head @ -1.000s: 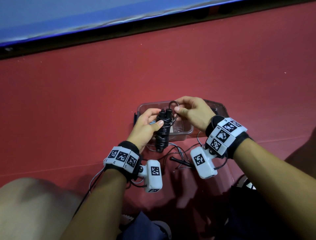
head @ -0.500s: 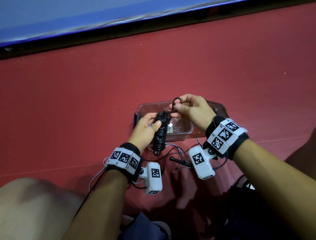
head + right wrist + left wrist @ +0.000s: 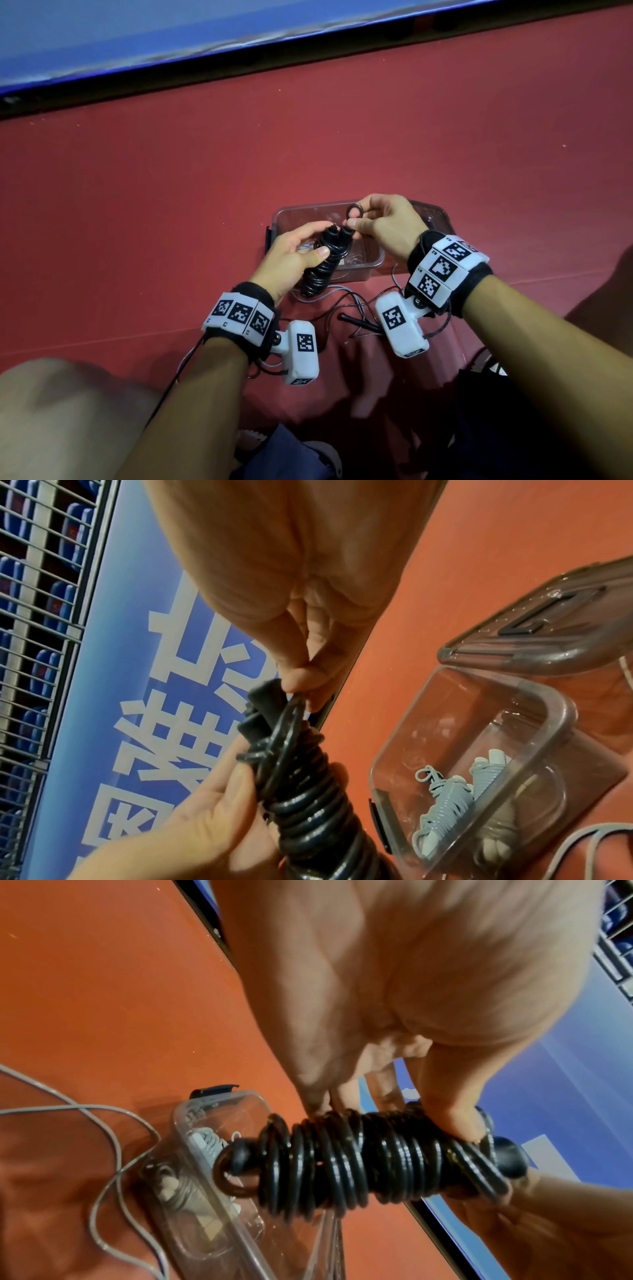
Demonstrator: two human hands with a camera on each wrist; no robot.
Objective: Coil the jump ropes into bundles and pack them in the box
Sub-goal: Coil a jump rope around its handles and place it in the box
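Black jump rope bundle (image 3: pixel 325 263) is sitting in your left hand (image 3: pixel 291 257), fingers curling round it; your right hand (image 3: pixel 383 222) is pinching its loose loop (image 3: pixel 354 210) above the clear box (image 3: pixel 373 263). Grey bundles (image 3: pixel 441 802) are lying inside.

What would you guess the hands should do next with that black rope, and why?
Probably tuck the last loop, pinched by the right hand, over the handle ends. The left hand grips the black rope bundle, already wound tight, above the open box.

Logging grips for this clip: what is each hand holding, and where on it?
Left hand grips the coiled black rope bundle around its middle. Right hand pinches the rope's small end loop above the handle tops.
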